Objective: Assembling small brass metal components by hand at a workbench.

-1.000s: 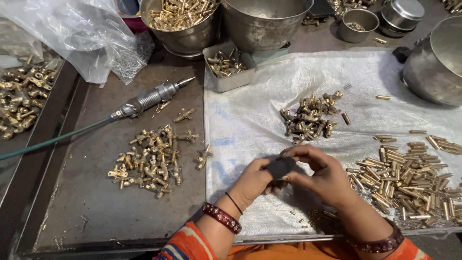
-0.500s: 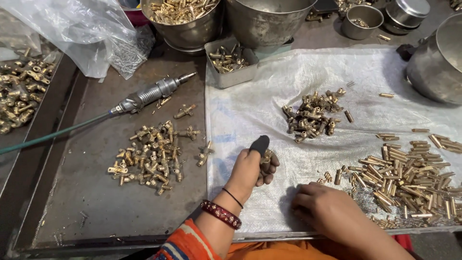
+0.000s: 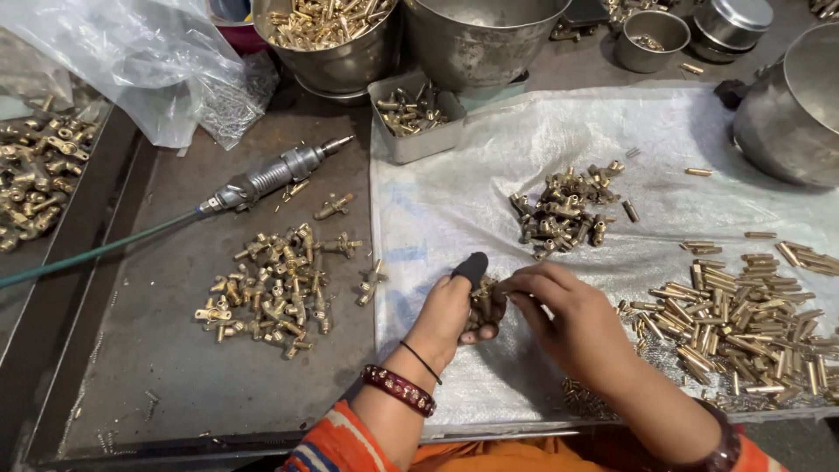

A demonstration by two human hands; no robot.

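A dark metal workbench (image 3: 175, 385) fills the view, its right half covered by a white plastic sheet (image 3: 489, 201). Steel bowls stand along the far edge from eleven to two o'clock, one (image 3: 328, 44) heaped with brass parts. Out at three o'clock on the sheet lies a wide spread of brass pins (image 3: 743, 315), still a big supply by the look of it. At nine o'clock on the bare metal sits a heap of brass fittings (image 3: 271, 284), which I take to be the finished ones; a smaller heap (image 3: 564, 210) at one o'clock seems to be waiting. An air tool (image 3: 271, 175) lies idle at ten o'clock.

Dead centre, the left hand (image 3: 450, 315), a dark cap over its thumb, is curled closed around a brass fitting (image 3: 485, 301). The right hand (image 3: 572, 323) pinches in at that same piece with its fingertips; whether it holds a pin I cannot tell. So the job looks partway through.
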